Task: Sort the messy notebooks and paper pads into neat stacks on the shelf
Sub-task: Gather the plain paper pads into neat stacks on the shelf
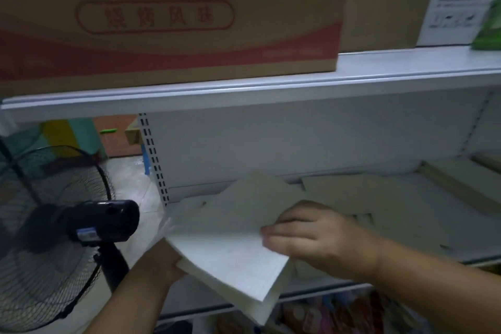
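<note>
A white paper pad [230,263] juts out over the front edge of the white shelf [423,238], tilted, its grey cover [244,206] lifted off the ruled pages. My left hand [165,260] grips the pad from below at its left corner, mostly hidden under the paper. My right hand [311,233] rests on top, fingers pinching the cover's edge. Behind them, more grey pads [360,192] lie loose and flat on the shelf, and another stack [466,182] sits askew at the right.
A black standing fan [59,228] stands close on the left of the shelf. On the upper shelf [271,89] sit a large cardboard box [168,16], a smaller box [385,13] and a green packet [488,27]. Coloured goods show on the shelf below.
</note>
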{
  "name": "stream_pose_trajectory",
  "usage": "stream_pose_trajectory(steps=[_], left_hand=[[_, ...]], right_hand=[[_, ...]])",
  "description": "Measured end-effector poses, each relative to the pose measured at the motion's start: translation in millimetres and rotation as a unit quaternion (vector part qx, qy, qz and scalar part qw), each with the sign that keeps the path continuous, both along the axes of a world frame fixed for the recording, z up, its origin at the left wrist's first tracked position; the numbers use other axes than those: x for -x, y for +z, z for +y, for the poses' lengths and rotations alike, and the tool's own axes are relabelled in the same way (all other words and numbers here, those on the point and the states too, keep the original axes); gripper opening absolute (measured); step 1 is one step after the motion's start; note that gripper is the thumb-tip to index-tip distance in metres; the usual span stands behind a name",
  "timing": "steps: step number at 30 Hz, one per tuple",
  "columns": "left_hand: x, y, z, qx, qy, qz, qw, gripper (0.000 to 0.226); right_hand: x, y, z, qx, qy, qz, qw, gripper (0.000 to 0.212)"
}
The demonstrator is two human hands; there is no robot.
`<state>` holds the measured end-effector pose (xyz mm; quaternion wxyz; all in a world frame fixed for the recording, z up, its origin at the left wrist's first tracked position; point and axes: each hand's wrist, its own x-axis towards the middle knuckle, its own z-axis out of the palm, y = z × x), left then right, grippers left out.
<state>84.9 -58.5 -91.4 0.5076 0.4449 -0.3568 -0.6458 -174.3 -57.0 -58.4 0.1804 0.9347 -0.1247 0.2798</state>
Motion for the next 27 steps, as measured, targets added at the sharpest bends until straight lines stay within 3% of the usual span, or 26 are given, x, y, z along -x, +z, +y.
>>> stream_pose_trajectory(steps=[4, 7, 9, 11, 13, 15, 16, 21, 24, 27], left_hand=[[35.7, 5.2, 10.1, -0.013, -0.062, -0.004, 0.998, 0.031], [75.7, 12.8, 15.2, 0.022, -0.163, -0.036, 0.986, 0.065], [108.1, 10.2, 15.6, 0.03, -0.171, -0.044, 0.984, 0.068], [148.9, 6.7, 19.7, 0.027, -0.151, -0.062, 0.986, 0.057], [193.9, 3.7, 27.1, 0.024, -0.148, -0.072, 0.986, 0.05], [241.6, 3.6, 38.2, 0.022, -0.15, -0.074, 0.986, 0.031], [264.0, 2.8, 44.0, 0.026, -0.147, -0.079, 0.986, 0.021], [359.9, -6.1, 66.8, 0.049, -0.128, -0.075, 0.988, 0.016], [400.9, -17.2, 72.6, 0.044, -0.108, -0.08, 0.99, 0.026], [431.8, -20.2, 72.4, 0.013, -0.127, -0.075, 0.989, 0.029]], right_hand=[[40.2, -5.9, 10.4, -0.013, -0.063, 0.047, 0.997, 0.039], [82.9, -18.9, 30.8, -0.155, -0.133, 0.044, 0.978, 0.044], [110.2, -25.5, 49.4, -0.281, -0.19, -0.07, 0.938, 0.056], [134.8, -27.4, 65.9, -0.387, -0.304, -0.208, 0.845, 0.064], [158.2, -24.7, 77.8, -0.527, -0.369, -0.336, 0.687, 0.067], [184.5, -27.5, 86.1, -0.654, -0.286, -0.48, 0.51, 0.06], [197.9, -29.7, 90.9, -0.673, -0.246, -0.526, 0.458, 0.053], [276.5, -30.3, 114.0, -0.601, -0.276, -0.627, 0.412, 0.04], [319.1, -28.9, 122.6, -0.608, -0.31, -0.596, 0.423, 0.026], [352.3, -31.5, 123.2, -0.599, -0.319, -0.587, 0.441, 0.027]])
